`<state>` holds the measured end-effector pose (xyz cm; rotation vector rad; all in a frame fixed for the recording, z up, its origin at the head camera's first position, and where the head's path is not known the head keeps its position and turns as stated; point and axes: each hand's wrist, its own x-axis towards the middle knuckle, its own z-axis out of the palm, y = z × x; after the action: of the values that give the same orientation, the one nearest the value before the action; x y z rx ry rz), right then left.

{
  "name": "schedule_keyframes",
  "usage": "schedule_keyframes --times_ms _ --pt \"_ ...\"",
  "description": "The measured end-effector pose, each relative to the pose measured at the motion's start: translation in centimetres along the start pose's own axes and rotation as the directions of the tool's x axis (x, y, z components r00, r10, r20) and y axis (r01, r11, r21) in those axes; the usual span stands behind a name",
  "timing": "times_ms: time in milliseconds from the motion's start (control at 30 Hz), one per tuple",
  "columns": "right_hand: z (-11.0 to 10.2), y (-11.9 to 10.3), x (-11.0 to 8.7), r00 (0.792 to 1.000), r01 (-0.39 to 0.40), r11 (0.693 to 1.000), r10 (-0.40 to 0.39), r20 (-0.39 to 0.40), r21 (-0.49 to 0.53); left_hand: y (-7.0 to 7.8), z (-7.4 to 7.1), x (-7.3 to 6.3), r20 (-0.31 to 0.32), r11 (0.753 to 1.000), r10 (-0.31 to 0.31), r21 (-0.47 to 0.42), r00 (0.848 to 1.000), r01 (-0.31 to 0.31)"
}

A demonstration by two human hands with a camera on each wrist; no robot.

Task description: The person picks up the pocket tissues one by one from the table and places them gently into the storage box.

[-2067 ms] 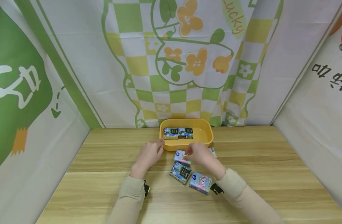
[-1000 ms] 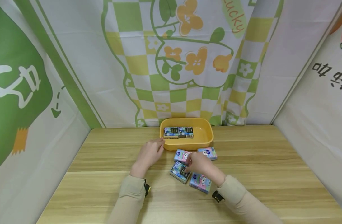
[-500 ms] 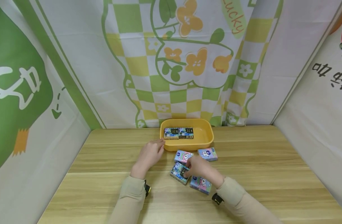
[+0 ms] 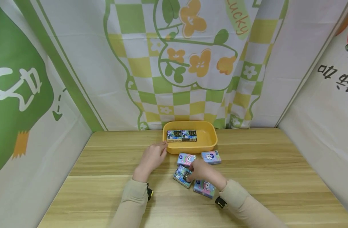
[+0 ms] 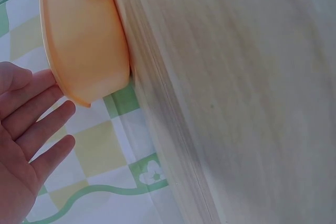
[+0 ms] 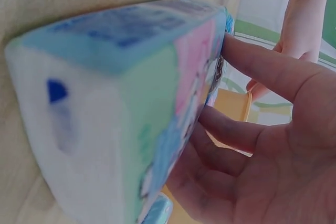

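Observation:
My left hand [image 4: 152, 156] touches the left corner of the yellow basket [image 4: 192, 149] with its fingertips; in the left wrist view its fingers [image 5: 48, 129] are spread and nearly straight at the rim. My right hand [image 4: 203, 171] reaches over a dark blue floral tissue pack with a black label [image 4: 180, 177], its thumb and curled fingers at the pack's right end. A pastel cartoon tissue pack [image 4: 203, 189] lies partly under this hand and fills much of the right wrist view. Behind are two more pastel tissue packs, one left [image 4: 185, 158] and one right [image 4: 211, 157].
Two floral tissue packs [image 4: 181, 136] lie side by side in the basket's left part. The wooden table [image 4: 105, 177] extends to both sides. A printed curtain [image 4: 191, 101] hangs right behind the basket, with white cloth walls [image 4: 319, 126] left and right.
My right hand has come off the pastel pack near the basket and moved toward me, down to the floral pack. The left hand and basket have stayed put.

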<state>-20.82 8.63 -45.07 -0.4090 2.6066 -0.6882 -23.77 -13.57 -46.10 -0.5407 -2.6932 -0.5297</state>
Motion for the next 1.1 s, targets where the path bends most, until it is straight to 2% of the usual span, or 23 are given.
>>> schedule_keyframes --times_ms 300,500,1100 --pt "0.19 -0.13 0.45 0.998 -0.043 0.999 0.044 0.042 -0.018 0.14 -0.15 -0.03 0.009 1.0 -0.007 0.005 1.0 0.007" --pt "0.19 -0.09 0.57 0.997 -0.045 0.998 0.047 0.065 -0.033 0.15 -0.14 -0.06 0.008 1.0 -0.01 0.009 1.0 0.01" --pt "0.12 -0.22 0.68 0.994 -0.066 0.996 0.071 0.081 -0.065 0.15 -0.13 0.04 0.007 1.0 -0.008 0.004 1.0 0.008"
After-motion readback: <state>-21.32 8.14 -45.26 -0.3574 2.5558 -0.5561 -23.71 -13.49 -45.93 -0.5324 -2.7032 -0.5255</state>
